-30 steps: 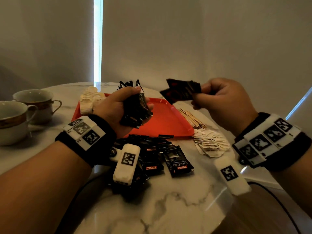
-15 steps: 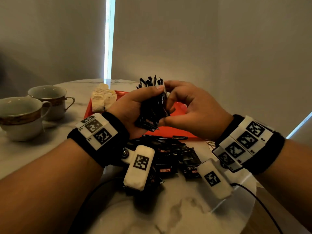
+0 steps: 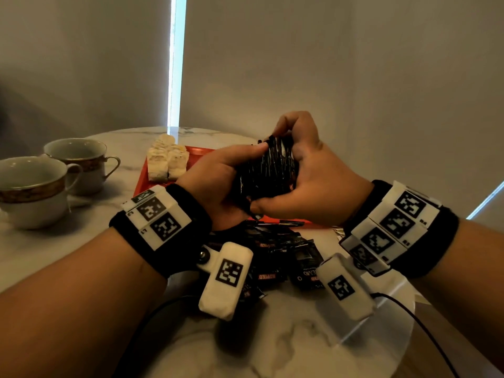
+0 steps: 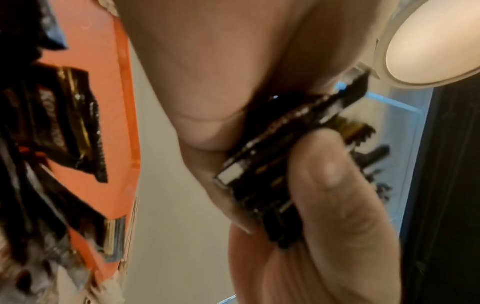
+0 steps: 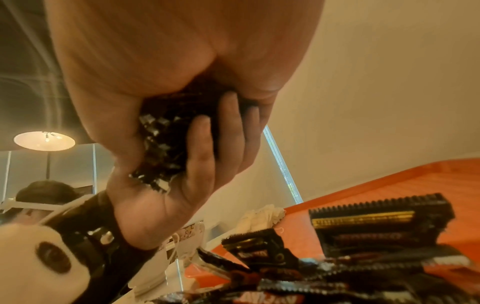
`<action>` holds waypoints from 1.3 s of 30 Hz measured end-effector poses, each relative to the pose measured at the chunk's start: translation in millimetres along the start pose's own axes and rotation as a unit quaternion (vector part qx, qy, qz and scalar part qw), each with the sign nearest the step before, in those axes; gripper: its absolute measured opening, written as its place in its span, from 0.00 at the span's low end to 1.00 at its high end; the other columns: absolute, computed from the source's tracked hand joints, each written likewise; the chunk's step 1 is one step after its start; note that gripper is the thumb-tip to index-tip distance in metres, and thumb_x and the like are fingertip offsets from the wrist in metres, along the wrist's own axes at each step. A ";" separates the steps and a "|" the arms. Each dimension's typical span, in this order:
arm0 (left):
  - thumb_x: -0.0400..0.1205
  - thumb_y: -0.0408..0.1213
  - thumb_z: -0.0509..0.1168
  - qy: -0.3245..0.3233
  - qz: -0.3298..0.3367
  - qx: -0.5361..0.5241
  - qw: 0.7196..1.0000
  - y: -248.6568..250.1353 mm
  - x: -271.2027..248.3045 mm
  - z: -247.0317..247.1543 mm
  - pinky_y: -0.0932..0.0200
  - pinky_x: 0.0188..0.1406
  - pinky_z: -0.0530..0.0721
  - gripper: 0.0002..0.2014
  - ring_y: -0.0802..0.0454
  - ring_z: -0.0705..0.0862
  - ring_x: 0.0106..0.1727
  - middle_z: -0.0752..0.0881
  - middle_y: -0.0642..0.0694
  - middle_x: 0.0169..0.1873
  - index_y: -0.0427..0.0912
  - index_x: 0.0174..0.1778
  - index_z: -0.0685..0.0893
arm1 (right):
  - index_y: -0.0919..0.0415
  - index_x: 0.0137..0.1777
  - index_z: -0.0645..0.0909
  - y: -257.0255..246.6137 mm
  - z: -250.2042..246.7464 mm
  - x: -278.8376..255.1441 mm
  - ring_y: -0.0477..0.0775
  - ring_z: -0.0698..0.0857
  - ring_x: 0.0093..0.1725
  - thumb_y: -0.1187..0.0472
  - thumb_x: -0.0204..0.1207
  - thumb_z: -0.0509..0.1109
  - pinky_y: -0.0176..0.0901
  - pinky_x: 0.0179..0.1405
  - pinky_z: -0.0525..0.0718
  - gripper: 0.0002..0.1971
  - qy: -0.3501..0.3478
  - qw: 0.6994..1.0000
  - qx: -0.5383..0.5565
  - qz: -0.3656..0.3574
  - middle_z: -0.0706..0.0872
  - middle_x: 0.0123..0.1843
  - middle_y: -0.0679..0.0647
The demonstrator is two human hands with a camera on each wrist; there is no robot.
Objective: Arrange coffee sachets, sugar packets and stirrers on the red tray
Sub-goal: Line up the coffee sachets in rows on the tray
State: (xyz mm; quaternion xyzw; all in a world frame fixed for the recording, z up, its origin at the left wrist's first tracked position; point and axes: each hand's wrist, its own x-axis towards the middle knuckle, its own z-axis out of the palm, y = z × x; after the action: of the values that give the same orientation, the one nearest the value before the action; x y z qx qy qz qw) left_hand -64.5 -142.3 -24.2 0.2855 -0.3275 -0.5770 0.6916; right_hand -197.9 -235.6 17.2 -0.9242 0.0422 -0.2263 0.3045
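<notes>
Both hands — left (image 3: 218, 184), right (image 3: 308, 186) — clench one sachet stack (image 3: 268, 170); square its edges inside your grip, then lower it onto the tray (image 3: 141, 181) beneath.

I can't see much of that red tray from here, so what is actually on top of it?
On the red tray, a pale stack of sugar packets sits at its far-left corner. Both hands, holding a bundle of black coffee sachets, cover most of the rest, so that part is hidden.

cups (image 3: 54, 173) left of tray (image 3: 141, 178) | packets (image 3: 166, 160) on tray | loose sachets (image 3: 283, 257) before tray
</notes>
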 end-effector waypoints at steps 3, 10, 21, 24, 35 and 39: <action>0.90 0.43 0.56 -0.001 -0.015 0.008 1.000 -3.7 -0.5 2.0 0.53 0.38 0.90 0.18 0.42 0.92 0.43 0.91 0.37 0.44 0.35 0.66 0.82 | 0.48 0.77 0.54 -1.0 -3.5 -0.3 0.53 0.91 0.52 0.58 0.53 0.91 0.46 0.50 0.92 0.58 -0.012 0.999 -0.041 0.010 0.79 0.58 0.51; 0.85 0.40 0.65 -0.065 -0.018 0.010 0.998 -8.6 -3.0 0.4 0.45 0.49 0.90 0.16 0.39 0.91 0.50 0.89 0.37 0.49 0.37 0.66 0.83 | 0.49 0.79 0.50 6.3 4.4 -2.9 0.55 0.90 0.53 0.63 0.59 0.88 0.50 0.48 0.92 0.57 -0.042 0.997 -0.062 0.018 0.78 0.61 0.54; 0.74 0.40 0.69 0.039 0.069 -0.006 0.997 22.0 2.5 -22.5 0.55 0.39 0.88 0.21 0.50 0.86 0.39 0.82 0.43 0.41 0.38 0.62 0.76 | 0.45 0.80 0.69 20.4 -19.9 -26.0 0.63 0.73 0.76 0.27 0.79 0.56 0.59 0.62 0.77 0.34 -0.069 0.883 0.009 0.464 0.75 0.75 0.51; 0.73 0.42 0.68 0.051 0.076 -0.001 0.996 28.4 0.8 -28.4 0.56 0.42 0.89 0.25 0.50 0.87 0.41 0.83 0.44 0.44 0.40 0.66 0.73 | 0.44 0.84 0.65 32.9 -20.0 -42.6 0.70 0.76 0.73 0.28 0.78 0.60 0.70 0.60 0.84 0.37 -0.125 0.824 0.017 0.552 0.68 0.82 0.60; 0.76 0.45 0.69 0.119 0.083 0.023 0.989 35.2 -3.0 -38.3 0.53 0.46 0.89 0.33 0.49 0.90 0.46 0.87 0.43 0.48 0.39 0.79 0.74 | 0.58 0.66 0.82 28.6 13.5 -35.5 0.63 0.89 0.61 0.42 0.88 0.58 0.66 0.65 0.85 0.22 -0.161 0.858 0.091 0.480 0.89 0.63 0.62; 0.76 0.46 0.69 0.138 0.084 0.030 0.986 39.1 -4.5 -39.4 0.52 0.47 0.89 0.32 0.47 0.90 0.47 0.87 0.42 0.51 0.37 0.77 0.77 | 0.60 0.66 0.83 34.9 16.5 -33.0 0.60 0.88 0.57 0.43 0.86 0.62 0.64 0.64 0.86 0.22 -0.140 0.862 0.158 0.460 0.88 0.60 0.62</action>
State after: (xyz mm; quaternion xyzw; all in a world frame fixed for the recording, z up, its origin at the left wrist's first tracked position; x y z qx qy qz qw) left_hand -10.3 -130.5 -19.0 0.3544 -0.2693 -0.4619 0.7672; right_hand -218.0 -247.8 -27.8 -0.7609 0.3835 0.0679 0.5189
